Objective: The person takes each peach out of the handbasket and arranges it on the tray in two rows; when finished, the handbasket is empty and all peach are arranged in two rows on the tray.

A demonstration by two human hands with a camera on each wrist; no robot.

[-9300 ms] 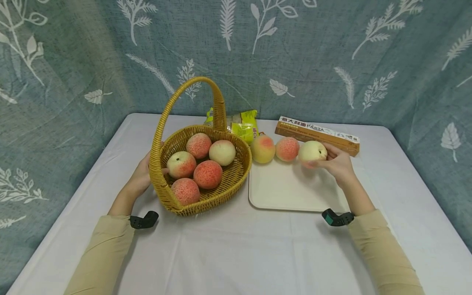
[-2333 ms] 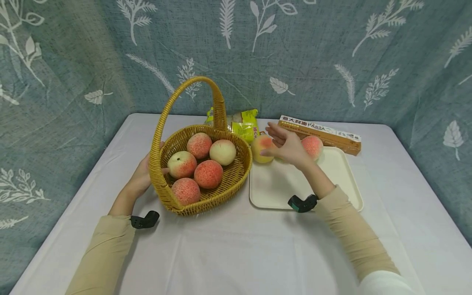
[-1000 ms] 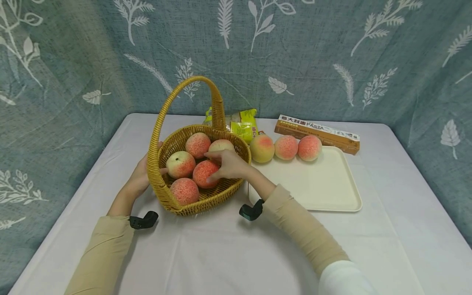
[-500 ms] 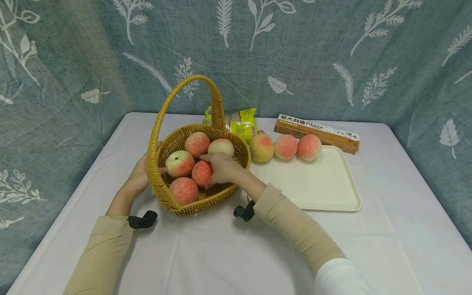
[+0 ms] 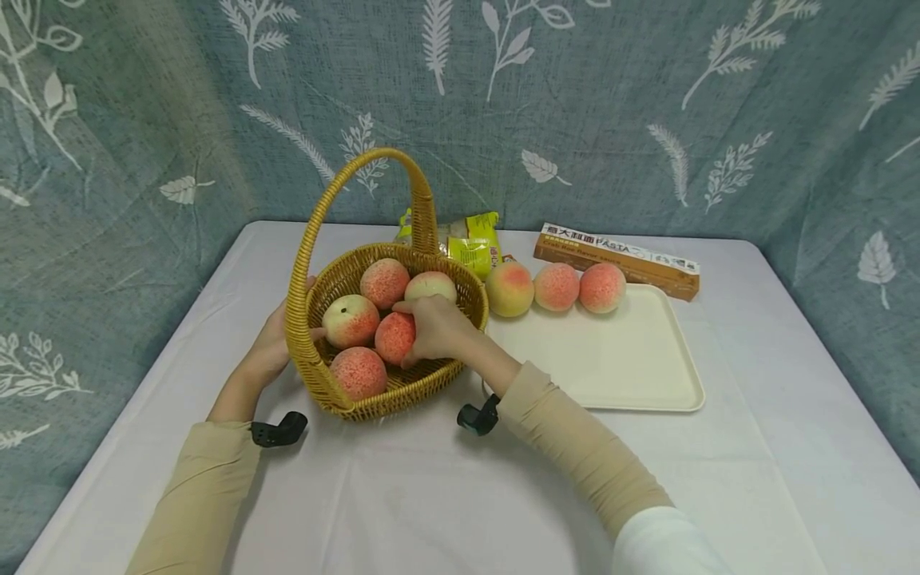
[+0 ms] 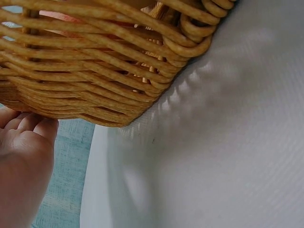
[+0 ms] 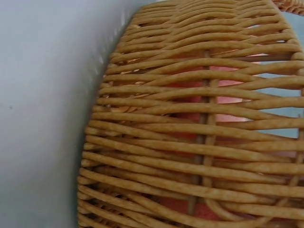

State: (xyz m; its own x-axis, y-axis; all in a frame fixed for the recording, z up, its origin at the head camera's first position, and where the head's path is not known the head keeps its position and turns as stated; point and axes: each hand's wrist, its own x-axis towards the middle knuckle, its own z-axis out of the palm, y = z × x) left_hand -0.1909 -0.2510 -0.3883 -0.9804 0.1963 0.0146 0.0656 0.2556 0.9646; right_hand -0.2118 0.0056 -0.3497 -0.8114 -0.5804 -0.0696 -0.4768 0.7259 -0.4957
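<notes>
A wicker basket (image 5: 424, 390) with a tall arched handle stands left of centre, holding several peaches. My left hand (image 5: 269, 347) grips its left side, thumb inside the rim and fingers outside; in the left wrist view, those fingers lie against the weave. Inside the basket, my right hand (image 5: 440, 329) holds a red peach (image 5: 392, 339), thumb at its near side and fingers over the far side. A pale peach (image 5: 431, 285) sits just behind that hand. The right wrist view shows only the basket's woven wall (image 7: 190, 128), the hand itself being hidden.
A cream tray (image 5: 611, 359) lies right of the basket. Along its back edge, a yellow-red peach (image 5: 509, 290) and two pink peaches (image 5: 557, 287) form a row. Behind them are a pasta box (image 5: 618, 262) and a yellow-green packet (image 5: 474, 243).
My right hand has left the peaches at the tray, moved left into the basket and taken hold of the red peach. The row's peaches now show pink sides. My left hand stays put.
</notes>
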